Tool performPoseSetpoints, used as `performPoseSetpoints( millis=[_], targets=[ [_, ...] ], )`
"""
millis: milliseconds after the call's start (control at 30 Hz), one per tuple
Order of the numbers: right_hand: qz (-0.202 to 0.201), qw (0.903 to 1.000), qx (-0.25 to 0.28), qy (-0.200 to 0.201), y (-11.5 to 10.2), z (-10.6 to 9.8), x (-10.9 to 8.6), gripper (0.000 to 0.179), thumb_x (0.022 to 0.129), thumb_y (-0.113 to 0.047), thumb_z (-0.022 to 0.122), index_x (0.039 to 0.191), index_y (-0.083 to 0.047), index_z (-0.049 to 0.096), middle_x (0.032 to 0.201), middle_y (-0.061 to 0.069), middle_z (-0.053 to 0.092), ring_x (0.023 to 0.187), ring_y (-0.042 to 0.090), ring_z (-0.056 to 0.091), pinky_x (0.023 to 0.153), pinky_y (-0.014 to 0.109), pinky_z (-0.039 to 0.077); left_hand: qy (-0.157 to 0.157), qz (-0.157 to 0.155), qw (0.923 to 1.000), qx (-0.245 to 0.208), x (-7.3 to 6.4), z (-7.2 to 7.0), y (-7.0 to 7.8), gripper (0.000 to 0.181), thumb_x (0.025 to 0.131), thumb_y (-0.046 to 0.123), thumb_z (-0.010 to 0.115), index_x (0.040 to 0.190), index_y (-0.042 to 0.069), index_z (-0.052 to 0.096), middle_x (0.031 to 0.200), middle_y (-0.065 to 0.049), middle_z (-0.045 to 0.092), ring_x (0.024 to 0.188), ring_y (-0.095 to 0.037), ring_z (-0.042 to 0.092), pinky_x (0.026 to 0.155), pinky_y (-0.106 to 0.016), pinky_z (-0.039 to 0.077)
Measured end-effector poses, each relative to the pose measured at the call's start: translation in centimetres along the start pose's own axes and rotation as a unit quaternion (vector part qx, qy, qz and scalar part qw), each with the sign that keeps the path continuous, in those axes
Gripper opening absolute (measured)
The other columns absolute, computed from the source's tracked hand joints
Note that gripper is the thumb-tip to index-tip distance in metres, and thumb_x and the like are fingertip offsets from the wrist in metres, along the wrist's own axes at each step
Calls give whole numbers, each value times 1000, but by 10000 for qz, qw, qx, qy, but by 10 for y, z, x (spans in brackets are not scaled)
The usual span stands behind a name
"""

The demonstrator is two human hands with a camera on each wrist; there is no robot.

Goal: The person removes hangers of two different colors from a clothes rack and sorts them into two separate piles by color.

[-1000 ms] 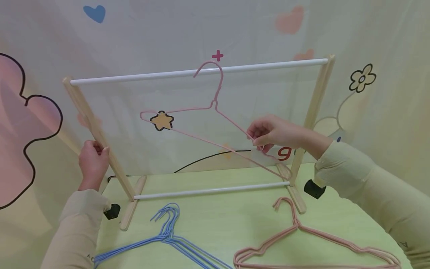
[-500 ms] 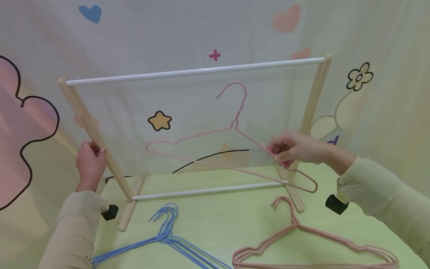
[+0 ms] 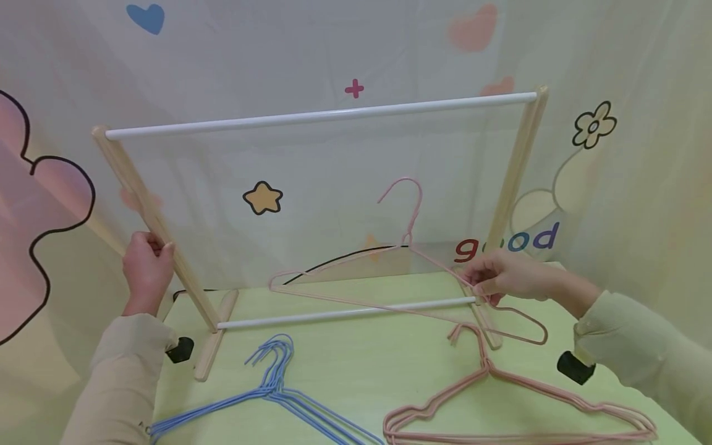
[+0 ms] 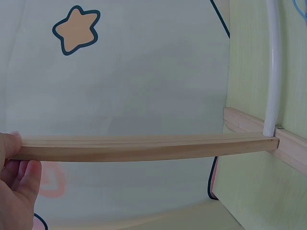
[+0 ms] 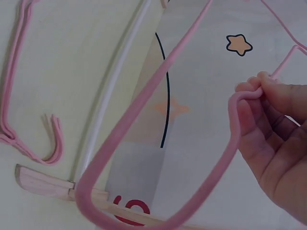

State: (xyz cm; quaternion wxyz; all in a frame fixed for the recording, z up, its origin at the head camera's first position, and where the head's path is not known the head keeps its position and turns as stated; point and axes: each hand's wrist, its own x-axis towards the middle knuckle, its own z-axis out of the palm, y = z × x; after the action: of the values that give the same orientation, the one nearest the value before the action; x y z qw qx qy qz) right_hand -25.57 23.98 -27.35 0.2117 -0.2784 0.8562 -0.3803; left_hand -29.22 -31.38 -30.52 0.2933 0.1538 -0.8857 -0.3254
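My right hand (image 3: 508, 275) pinches one shoulder of a pink clothes hanger (image 3: 356, 303) between thumb and fingers. The hanger is in the air, hook upward, below the rack's white top rail (image 3: 322, 115) and apart from it. In the right wrist view the hanger's rounded end (image 5: 86, 191) loops close to the camera. My left hand (image 3: 148, 266) grips the left wooden post (image 3: 152, 213) of the drying rack around mid-height. The left wrist view shows the thumb and fingers on either side of that post (image 4: 144, 147).
A bundle of blue hangers (image 3: 272, 390) lies at the front left of the pale green table (image 3: 334, 364). Several pink hangers (image 3: 486, 369) are stacked at the front right. The rack's lower white bar (image 3: 345, 314) runs close above the table, with a printed curtain (image 3: 311, 49) behind.
My right hand has brought the pink hanger down and to the right; its hook was level with the top rail and is now well below it. The left hand keeps its grip on the post.
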Motion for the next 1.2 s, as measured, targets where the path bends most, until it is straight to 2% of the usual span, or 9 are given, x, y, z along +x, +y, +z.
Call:
performPoseSetpoints(
  millis=[267, 533, 833, 1000, 1200],
  targets=[
    [-20, 9997, 168, -202, 31, 11, -7, 8, 85, 2, 49, 88, 3, 56, 67, 1, 48, 57, 7, 47, 52, 22, 45, -70, -64, 10000, 13, 1, 0, 0, 33, 89, 20, 47, 110, -6, 42, 96, -19, 50, 87, -31, 48, 72, -37, 35],
    [160, 9986, 387, -327, 54, 18, -14, 11, 85, 3, 47, 90, 4, 57, 66, 1, 47, 54, 8, 46, 50, 22, 44, -31, -52, 10000, 34, 1, -1, 1, 33, 88, 18, 47, 110, -6, 42, 95, -18, 50, 85, -29, 47, 71, -36, 35],
    [401, 9973, 521, -327, 80, 23, -24, 12, 85, 2, 47, 91, 4, 57, 65, 2, 49, 53, 7, 46, 48, 22, 43, -244, -170, 9996, 21, 1, -2, 1, 36, 90, 22, 46, 114, -5, 41, 100, -19, 49, 87, -30, 48, 65, -31, 38],
    [588, 9948, 750, -362, 95, 27, -33, 11, 85, 2, 47, 90, 4, 57, 65, 2, 48, 54, 8, 46, 48, 21, 43, -251, -163, 9995, 25, 0, -1, 2, 36, 90, 21, 46, 114, -5, 41, 101, -20, 50, 88, -30, 48, 66, -32, 39],
    [575, 9903, 1122, -583, 114, 32, -43, 12, 85, 2, 48, 89, 6, 57, 64, 0, 49, 52, 6, 45, 47, 19, 42, -157, -95, 9998, 26, -1, -2, 2, 35, 89, 20, 46, 113, -6, 41, 101, -20, 50, 88, -30, 48, 66, -30, 38]
  ],
)
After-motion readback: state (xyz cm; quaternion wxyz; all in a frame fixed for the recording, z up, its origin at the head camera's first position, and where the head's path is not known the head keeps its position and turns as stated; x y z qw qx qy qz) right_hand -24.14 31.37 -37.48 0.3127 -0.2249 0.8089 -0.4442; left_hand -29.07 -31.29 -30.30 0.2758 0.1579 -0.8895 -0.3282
